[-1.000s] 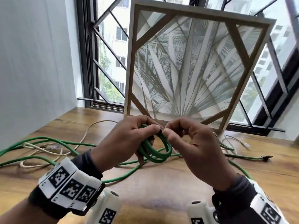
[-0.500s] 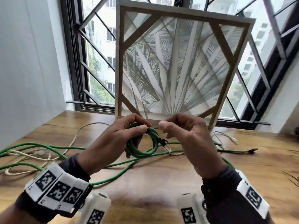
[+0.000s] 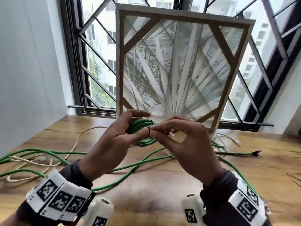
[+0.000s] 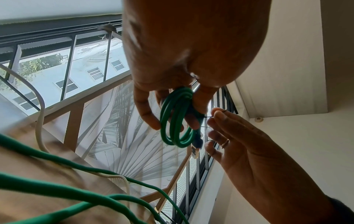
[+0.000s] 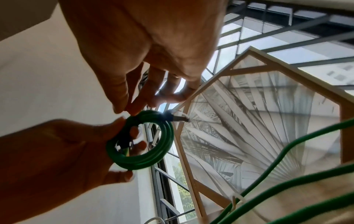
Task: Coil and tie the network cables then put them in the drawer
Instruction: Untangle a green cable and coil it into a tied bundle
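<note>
A small coil of green network cable is held up over the wooden table. My left hand grips it, thumb in front and fingers through the loops. My right hand pinches a thin dark tie between thumb and forefinger, right beside the left thumb. In the left wrist view the coil hangs from the fingers with its plug pointing down. The right wrist view shows the coil and plug below the pinching fingers.
Loose green cable and a cream cable sprawl across the table, with plugs at the right. A framed leaf picture leans against the barred window behind. A white wall stands at the left.
The right hand has come back against the coil and now pinches beside the left thumb. The plug that hung between the hands is tucked behind the right fingers. The coil sits slightly higher.
</note>
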### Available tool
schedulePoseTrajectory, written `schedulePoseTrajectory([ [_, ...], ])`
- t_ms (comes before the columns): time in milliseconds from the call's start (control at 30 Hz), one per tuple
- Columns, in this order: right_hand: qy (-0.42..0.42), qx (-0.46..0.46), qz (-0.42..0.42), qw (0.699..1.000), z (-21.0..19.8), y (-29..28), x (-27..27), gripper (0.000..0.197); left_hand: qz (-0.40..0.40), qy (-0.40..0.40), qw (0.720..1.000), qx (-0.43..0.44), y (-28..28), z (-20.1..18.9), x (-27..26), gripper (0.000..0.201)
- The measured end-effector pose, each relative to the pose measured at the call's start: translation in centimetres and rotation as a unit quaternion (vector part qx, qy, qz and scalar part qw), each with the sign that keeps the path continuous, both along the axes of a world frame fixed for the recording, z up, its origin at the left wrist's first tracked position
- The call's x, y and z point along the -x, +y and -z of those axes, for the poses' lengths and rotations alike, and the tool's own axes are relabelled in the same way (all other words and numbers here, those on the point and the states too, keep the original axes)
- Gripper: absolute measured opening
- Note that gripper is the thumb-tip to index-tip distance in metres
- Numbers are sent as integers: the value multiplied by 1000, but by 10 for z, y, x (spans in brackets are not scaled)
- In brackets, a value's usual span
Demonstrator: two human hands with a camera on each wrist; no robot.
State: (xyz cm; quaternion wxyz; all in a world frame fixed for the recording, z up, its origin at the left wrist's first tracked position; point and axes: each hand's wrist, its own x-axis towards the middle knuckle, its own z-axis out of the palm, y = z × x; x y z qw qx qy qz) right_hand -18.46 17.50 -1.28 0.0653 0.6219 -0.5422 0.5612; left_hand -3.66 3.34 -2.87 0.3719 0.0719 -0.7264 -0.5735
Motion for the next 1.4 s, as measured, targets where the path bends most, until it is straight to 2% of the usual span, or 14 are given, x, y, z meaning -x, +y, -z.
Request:
schedulePoseTrajectory([
  [133, -94, 11, -33, 995, 2, -2, 3, 15, -2, -5, 1000, 24, 3, -3, -2, 42],
  [267, -170, 22, -10, 985, 3, -1, -1, 27, -39, -23, 996, 78, 7, -5, -4, 42],
  [400, -99, 40, 49, 993, 3, 0, -1, 13, -85, -32, 989, 119, 11, -9, -6, 34],
  [533, -87, -3, 36, 996, 3, 0, -1, 12, -117, -44, 981, 147, 12, -11, -8, 30],
  [733, -51, -51, 12, 997, -1, 3, 9, 16, -129, -67, 969, 198, 19, -14, -11, 23],
  [867, -3, -91, -5, 996, -3, 4, 16, 17, -108, -79, 969, 208, 22, -15, -11, 20],
  [1033, 99, -98, 50, 989, -7, 8, 11, 31, -82, -100, 969, 210, 18, -13, -12, 19],
  [1100, 75, -103, 41, 991, -5, 6, 10, 34, -78, -106, 967, 217, 17, -12, -13, 20],
  [1233, -38, -78, 1, 996, -3, 2, 13, 38, -66, -96, 974, 193, 15, -13, -14, 17],
  [1333, -17, -42, 20, 999, -1, 0, 9, 37, -36, -80, 985, 146, 14, -13, -14, 11],
  [1400, -13, -20, 24, 999, 0, 0, 7, 35, -30, -72, 988, 135, 13, -12, -13, 15],
])
